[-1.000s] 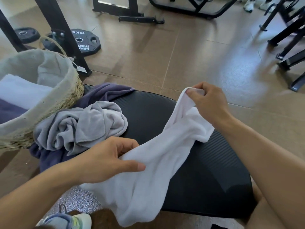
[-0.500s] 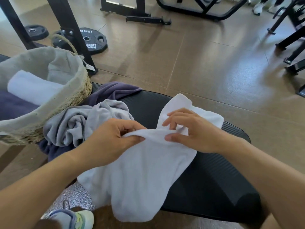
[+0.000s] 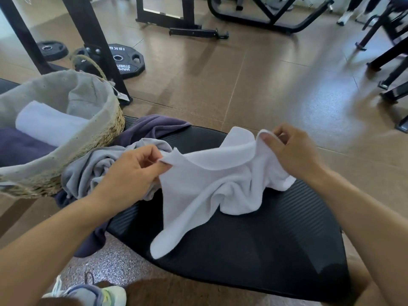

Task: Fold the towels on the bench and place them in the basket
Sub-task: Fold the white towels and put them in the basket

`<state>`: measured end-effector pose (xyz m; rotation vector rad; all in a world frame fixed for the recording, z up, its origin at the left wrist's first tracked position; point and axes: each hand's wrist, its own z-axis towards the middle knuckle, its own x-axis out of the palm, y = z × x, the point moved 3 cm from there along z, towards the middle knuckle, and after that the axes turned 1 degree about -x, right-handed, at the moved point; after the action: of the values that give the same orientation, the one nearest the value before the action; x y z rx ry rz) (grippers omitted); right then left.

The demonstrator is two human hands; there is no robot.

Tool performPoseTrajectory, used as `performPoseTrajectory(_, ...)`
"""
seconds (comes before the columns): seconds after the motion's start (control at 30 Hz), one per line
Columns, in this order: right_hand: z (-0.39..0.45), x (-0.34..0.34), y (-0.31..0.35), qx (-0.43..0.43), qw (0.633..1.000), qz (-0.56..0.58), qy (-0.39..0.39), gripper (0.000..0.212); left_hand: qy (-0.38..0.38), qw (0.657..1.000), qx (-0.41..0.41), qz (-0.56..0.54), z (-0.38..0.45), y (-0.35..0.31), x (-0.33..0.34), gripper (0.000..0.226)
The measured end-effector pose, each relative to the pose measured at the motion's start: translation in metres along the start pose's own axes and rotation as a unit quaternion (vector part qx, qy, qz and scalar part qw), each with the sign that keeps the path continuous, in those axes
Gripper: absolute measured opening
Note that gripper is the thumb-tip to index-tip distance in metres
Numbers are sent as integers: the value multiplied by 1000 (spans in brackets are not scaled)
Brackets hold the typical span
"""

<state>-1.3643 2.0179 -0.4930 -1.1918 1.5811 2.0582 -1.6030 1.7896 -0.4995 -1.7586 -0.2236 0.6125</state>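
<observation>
My hands, the left hand [image 3: 130, 171] and the right hand [image 3: 293, 151], each pinch the upper edge of the soft white terry towel [image 3: 212, 186], which hangs crumpled over the black ribbed padded bench [image 3: 254, 244], near the woven straw basket [image 3: 103, 133] with grey cloth lining at my left.

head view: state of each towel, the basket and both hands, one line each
white towel: unfolded, rumpled, top edge lifted off the bench
grey towel: crumpled heap on bench
purple towel: unfolded, under the grey one
basket: upright, holds a white and a dark towel
left hand: pinching the white towel's edge
right hand: pinching the white towel's edge
</observation>
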Motion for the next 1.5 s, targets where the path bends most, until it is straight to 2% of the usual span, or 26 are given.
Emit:
performPoseTrajectory(0.1,-19,21,18,-46,994,38,89,29,-69,997,9,-12,-2,-1,0,35)
performPoseTrajectory(0.17,-32,34,26,-63,986,71,135,28,-72,997,-6,-27,-3,1,5,27)
performPoseTrajectory(0.23,-41,44,32,-78,977,100,169,26,-38,999,-29,-25,-4,7,15,19)
performPoseTrajectory(0.33,-51,51,39,-92,963,168,190,18,34,999,-23,10,-9,15,29,37)
performPoseTrajectory(0.4,-56,53,47,-105,945,232,206,13,51,998,-2,39,-12,18,34,44)
performPoseTrajectory(0.53,-71,55,62,-142,899,275,309,12,74,995,63,27,-18,8,39,59)
performPoseTrajectory(0.6,-78,53,68,-155,883,281,343,14,114,988,101,24,-23,-2,41,48)
performPoseTrajectory(0.67,-80,51,69,-156,879,290,346,13,115,983,135,57,-27,-7,41,23)
performPoseTrajectory(0.77,-74,48,62,-152,895,212,362,15,60,985,135,91,-23,-5,34,15)
performPoseTrajectory(0.87,-62,39,48,-131,903,53,406,28,-10,989,107,98,-11,0,22,11)
performPoseTrajectory(1.0,-45,24,27,-94,882,-150,437,38,-90,987,68,114,1,8,6,14)
performPoseTrajectory(1.07,-39,14,20,-54,878,-169,444,38,-127,986,40,105,7,9,-1,8)
performPoseTrajectory(1.13,-32,5,18,-31,903,-139,405,39,-157,984,-2,85,10,11,-7,6)
performPoseTrajectory(1.17,-28,1,18,-21,927,-98,362,41,-164,984,-19,68,10,12,-9,11)
performPoseTrajectory(1.23,-20,-3,19,18,968,63,242,43,-165,984,-24,63,10,10,-12,13)
performPoseTrajectory(1.27,-18,-6,19,46,972,167,162,38,-159,984,-17,76,8,7,-11,13)
performPoseTrajectory(1.33,-14,-15,17,106,934,342,-22,29,-159,984,-12,78,7,3,-10,21)
performPoseTrajectory(1.4,-10,-26,8,151,873,433,-166,30,-177,982,-23,63,7,3,-13,27)
performPoseTrajectory(1.47,-6,-32,-1,177,852,444,-215,28,-189,980,-46,40,8,4,-17,33)
performPoseTrajectory(1.5,-4,-32,-4,183,864,421,-206,25,-190,980,-60,16,8,4,-20,39)
